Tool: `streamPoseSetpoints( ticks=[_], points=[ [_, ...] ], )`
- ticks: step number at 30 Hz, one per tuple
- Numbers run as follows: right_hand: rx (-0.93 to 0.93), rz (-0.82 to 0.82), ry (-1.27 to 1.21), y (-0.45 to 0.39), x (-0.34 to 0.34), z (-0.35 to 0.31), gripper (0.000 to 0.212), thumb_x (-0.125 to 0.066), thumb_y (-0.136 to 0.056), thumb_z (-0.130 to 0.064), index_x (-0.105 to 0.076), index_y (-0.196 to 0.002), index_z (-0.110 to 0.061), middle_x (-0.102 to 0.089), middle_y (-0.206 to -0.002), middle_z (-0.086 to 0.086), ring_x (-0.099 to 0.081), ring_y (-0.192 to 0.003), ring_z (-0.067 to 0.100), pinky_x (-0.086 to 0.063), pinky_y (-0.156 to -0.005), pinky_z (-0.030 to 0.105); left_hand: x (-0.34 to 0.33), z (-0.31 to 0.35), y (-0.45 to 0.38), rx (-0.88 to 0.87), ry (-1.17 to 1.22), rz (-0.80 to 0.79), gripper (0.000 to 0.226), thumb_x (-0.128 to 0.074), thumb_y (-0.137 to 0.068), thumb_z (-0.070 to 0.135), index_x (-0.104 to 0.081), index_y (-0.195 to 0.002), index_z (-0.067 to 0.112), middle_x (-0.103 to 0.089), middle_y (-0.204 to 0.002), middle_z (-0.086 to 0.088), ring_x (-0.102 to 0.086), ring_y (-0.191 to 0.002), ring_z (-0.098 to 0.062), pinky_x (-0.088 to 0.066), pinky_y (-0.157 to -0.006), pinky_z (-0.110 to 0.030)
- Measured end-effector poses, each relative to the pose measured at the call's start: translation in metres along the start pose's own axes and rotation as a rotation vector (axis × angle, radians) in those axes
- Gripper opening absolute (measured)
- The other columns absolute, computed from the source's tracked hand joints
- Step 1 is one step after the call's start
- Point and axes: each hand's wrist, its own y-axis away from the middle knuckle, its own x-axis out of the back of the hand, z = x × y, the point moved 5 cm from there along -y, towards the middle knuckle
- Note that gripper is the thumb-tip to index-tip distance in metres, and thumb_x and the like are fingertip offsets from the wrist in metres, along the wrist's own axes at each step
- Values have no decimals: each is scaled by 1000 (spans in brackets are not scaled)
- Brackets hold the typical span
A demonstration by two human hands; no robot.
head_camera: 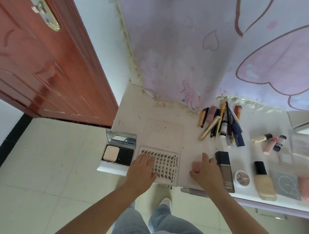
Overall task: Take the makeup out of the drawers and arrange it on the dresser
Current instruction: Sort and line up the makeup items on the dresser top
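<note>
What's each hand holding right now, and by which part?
Left hand rests on the false-lash tray, fingers flat on its near-left corner, thumb at the front edge. Right hand pinches a small pink item at its near edge.

Only open dresser top is back-left, behind the lash tray; pencil pile and bottles crowd the right.

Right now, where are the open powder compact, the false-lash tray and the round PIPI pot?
open powder compact [118,155]: head view, on the pan base below the mirror lid.
false-lash tray [166,163]: head view, on the lash rows.
round PIPI pot [242,178]: head view, on the printed lid.
</note>
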Motion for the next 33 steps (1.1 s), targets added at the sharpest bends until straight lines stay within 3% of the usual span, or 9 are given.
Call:
streamPoseSetpoints(
  ticks=[4,6,8,11,14,20,24,29,33],
  points=[
    [28,-27,-308,0,5,6,66,-69,-76,-18,-35,-132,-9,-52,-119,12,-54,-102,25,-46,-82,29,1,0,1,8,76,0,53,-37,-97,34,-21,-144,14,-21,-151,1,-16,-141,-14,-17,-115,-25],
    [79,-49,-467,4,12,4,46,-71,-74,-12,-47,-113,-9,-58,-105,7,-55,-86,18,-45,-66,20,5,4,-1,28,227,15,52,-43,-95,31,-28,-141,12,-31,-146,-1,-26,-136,-14,-22,-112,-23],
    [167,-60,-517,10,22,-2,29,-72,-72,-7,-53,-93,-11,-59,-92,3,-55,-79,14,-43,-61,13,12,7,-5,54,484,25,49,-52,-92,27,-38,-136,11,-45,-133,-2,-43,-122,-13,-35,-104,-23],
    [326,-126,-589,20,39,-21,22,-72,-70,-1,-57,-77,-16,-60,-88,-5,-58,-76,6,-51,-66,11,27,16,-9,55,943,-85,51,-63,-85,18,-44,-133,9,-55,-109,7,-56,-94,-4,-51,-80,-18],
    [491,-151,-661,31,63,-42,28,-74,-67,2,-60,-72,-22,-60,-93,-9,-61,-82,9,-53,-73,12,46,25,-10,-17,1170,-167,54,-66,-81,6,-44,-131,10,-58,-105,8,-59,-86,-2,-52,-75,-15],
    [684,-141,-724,49,103,-70,32,-77,-64,1,-63,-70,-27,-59,-95,-8,-63,-83,2,-52,-76,12,87,32,0,-182,1316,-116,35,-67,-76,-7,-61,-97,21,-69,-84,11,-64,-74,-1,-52,-71,-15],
    [811,-127,-719,55,129,-87,42,-76,-65,5,-63,-81,-32,-59,-103,-9,-60,-92,-8,-49,-77,8,130,34,4,-270,1380,24,34,-67,-65,0,-61,-95,15,-69,-80,9,-65,-74,-2,-52,-70,-14],
    [966,-14,-762,63,181,-108,60,-77,-62,8,-68,-79,-49,-62,-103,-8,-64,-92,-4,-51,-77,9,197,40,14,-391,1310,210,38,-68,-60,4,-60,-94,20,-69,-78,12,-65,-74,-1,-53,-69,-15],
    [1065,45,-814,77,213,-122,37,-75,-56,-27,-68,-84,-49,-68,-100,-18,-66,-94,2,-51,-80,12,236,43,27,-456,1256,343,40,-70,-60,6,-59,-94,22,-69,-78,13,-66,-73,-2,-53,-67,-15]
  ],
)
